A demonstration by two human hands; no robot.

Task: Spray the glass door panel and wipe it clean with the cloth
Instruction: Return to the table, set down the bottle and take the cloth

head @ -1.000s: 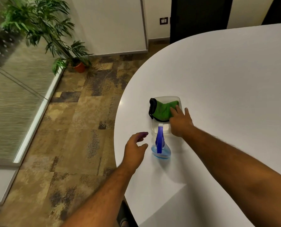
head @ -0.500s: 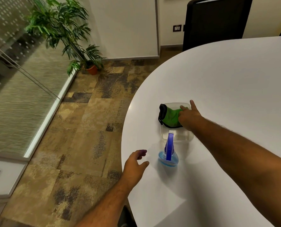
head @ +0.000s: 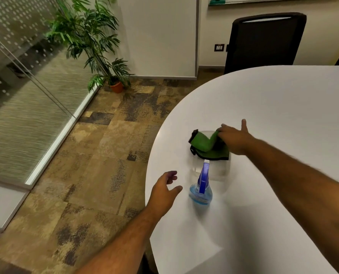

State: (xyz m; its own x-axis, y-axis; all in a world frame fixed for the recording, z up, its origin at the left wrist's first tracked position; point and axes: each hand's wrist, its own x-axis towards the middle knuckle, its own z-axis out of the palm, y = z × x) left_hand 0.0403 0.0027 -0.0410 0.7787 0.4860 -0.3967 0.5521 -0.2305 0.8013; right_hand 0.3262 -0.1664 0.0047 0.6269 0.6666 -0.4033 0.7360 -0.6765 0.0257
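A green cloth (head: 203,144) with black trim lies in a clear plastic tray (head: 214,171) on the white table (head: 273,115). My right hand (head: 234,138) pinches the cloth's far corner and has it partly lifted and folded over. A spray bottle (head: 201,187) with blue liquid and a blue trigger head stands upright just in front of the tray. My left hand (head: 164,189) hovers with fingers apart at the table's edge, a little left of the bottle and not touching it. The frosted glass door panel (head: 26,86) stands at the left.
A potted plant (head: 97,46) stands in the corner by the glass. A black office chair (head: 263,40) sits behind the table. Patterned carpet floor (head: 95,165) lies between table and glass.
My right hand slid from the tray's near side to the cloth's far corner and lifted it. My left hand stayed near the bottle. The view tilted up.
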